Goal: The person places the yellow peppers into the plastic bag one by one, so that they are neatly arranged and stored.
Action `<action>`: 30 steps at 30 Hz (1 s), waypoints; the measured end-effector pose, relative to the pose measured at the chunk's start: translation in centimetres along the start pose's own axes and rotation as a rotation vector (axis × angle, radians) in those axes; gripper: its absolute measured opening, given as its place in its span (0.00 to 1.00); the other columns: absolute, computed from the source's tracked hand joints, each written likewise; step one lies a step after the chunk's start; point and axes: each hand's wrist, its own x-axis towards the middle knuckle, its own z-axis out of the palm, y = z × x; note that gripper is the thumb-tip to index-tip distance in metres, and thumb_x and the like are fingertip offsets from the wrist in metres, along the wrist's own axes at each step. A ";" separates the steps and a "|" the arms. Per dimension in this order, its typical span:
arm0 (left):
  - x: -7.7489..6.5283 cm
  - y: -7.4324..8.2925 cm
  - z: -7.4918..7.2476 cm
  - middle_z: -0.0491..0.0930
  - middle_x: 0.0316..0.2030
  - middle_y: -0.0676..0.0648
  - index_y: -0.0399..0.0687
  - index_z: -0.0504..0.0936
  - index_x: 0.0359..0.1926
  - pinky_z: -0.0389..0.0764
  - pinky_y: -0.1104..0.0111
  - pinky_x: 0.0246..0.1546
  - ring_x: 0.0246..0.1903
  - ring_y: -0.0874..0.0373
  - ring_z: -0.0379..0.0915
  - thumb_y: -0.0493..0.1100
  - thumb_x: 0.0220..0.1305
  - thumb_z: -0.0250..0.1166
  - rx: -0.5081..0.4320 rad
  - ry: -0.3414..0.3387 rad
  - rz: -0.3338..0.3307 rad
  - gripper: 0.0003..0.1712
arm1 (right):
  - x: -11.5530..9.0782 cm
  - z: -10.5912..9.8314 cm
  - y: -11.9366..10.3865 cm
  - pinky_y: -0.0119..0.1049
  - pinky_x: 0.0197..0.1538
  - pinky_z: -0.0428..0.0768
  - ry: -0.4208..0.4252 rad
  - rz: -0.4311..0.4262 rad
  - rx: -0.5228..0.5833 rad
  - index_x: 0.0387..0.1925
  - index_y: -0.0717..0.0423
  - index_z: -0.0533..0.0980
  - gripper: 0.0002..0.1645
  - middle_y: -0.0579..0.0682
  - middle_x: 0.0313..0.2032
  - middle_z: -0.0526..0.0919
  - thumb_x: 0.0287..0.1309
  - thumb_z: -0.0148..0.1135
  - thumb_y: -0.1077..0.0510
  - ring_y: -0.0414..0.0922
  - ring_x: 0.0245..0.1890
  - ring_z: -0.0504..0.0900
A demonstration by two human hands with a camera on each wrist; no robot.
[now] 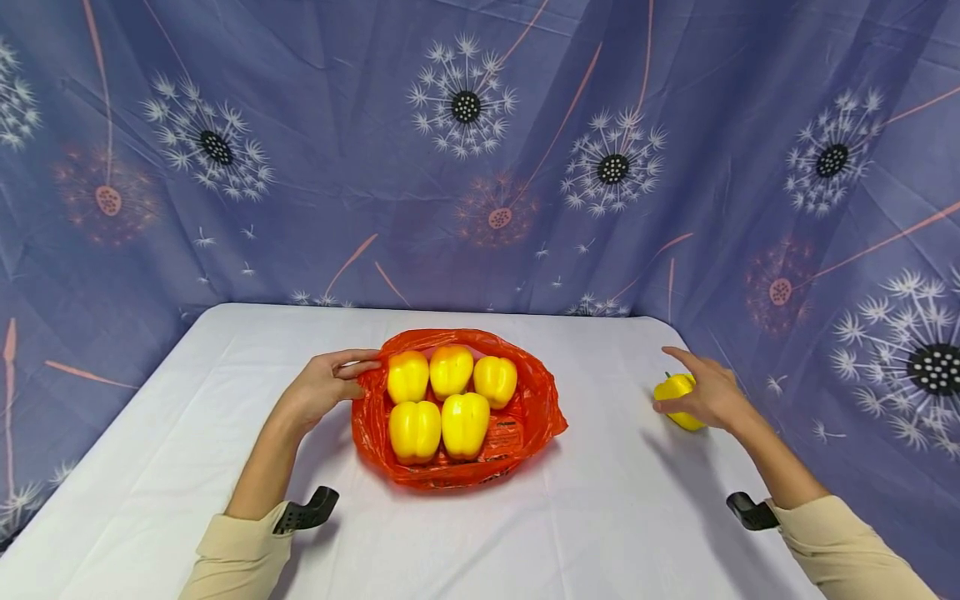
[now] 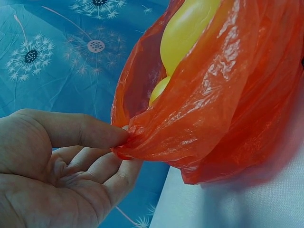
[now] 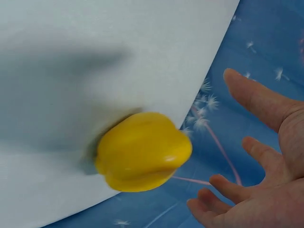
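A red plastic bag (image 1: 528, 450) lies wide open on the table with several yellow bell peppers (image 1: 464, 425) inside it. My left hand (image 1: 324, 385) pinches the left edge of the bag between thumb and fingers; the left wrist view shows the gathered red plastic (image 2: 156, 137) at the fingertips. Far to the right, a single yellow bell pepper (image 1: 681, 402) lies on its side. Over it hovers my right hand (image 1: 712, 392), fingers spread. In the right wrist view, a gap separates that hand (image 3: 266, 175) from the pepper (image 3: 142, 152).
A white cloth covers the table (image 1: 600, 500). The lone pepper lies near the table's right edge. Behind and on both sides hangs a blue curtain (image 1: 337, 167) with dandelion prints. Each wrist carries a black camera mount (image 1: 307, 510).
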 end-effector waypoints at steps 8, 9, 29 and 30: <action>0.0 0.0 0.0 0.75 0.65 0.34 0.37 0.70 0.71 0.79 0.72 0.40 0.69 0.41 0.68 0.24 0.56 0.56 -0.001 0.001 -0.003 0.38 | -0.2 0.4 2.0 0.72 0.62 0.51 0.019 0.039 -0.015 0.74 0.63 0.58 0.56 0.81 0.67 0.61 0.49 0.76 0.50 0.79 0.66 0.55; 0.0 0.0 0.1 0.75 0.65 0.34 0.37 0.70 0.71 0.79 0.72 0.40 0.69 0.41 0.68 0.24 0.56 0.56 0.000 0.002 -0.007 0.38 | -0.2 0.4 2.3 0.72 0.62 0.51 0.019 0.043 -0.016 0.74 0.63 0.58 0.56 0.81 0.67 0.61 0.49 0.76 0.50 0.79 0.66 0.56; 0.1 0.0 0.3 0.76 0.65 0.35 0.39 0.70 0.72 0.80 0.75 0.44 0.69 0.42 0.67 0.25 0.57 0.56 0.024 0.020 -0.041 0.38 | -0.3 1.6 4.4 0.75 0.51 0.63 0.002 0.158 0.018 0.74 0.62 0.57 0.55 0.83 0.65 0.60 0.49 0.75 0.52 0.83 0.58 0.59; 0.1 0.0 0.3 0.76 0.65 0.35 0.39 0.70 0.72 0.80 0.75 0.44 0.69 0.42 0.68 0.25 0.57 0.56 0.024 0.019 -0.040 0.38 | -0.3 1.7 4.4 0.76 0.51 0.63 -0.001 0.163 0.019 0.74 0.62 0.57 0.55 0.83 0.65 0.60 0.49 0.75 0.52 0.83 0.58 0.59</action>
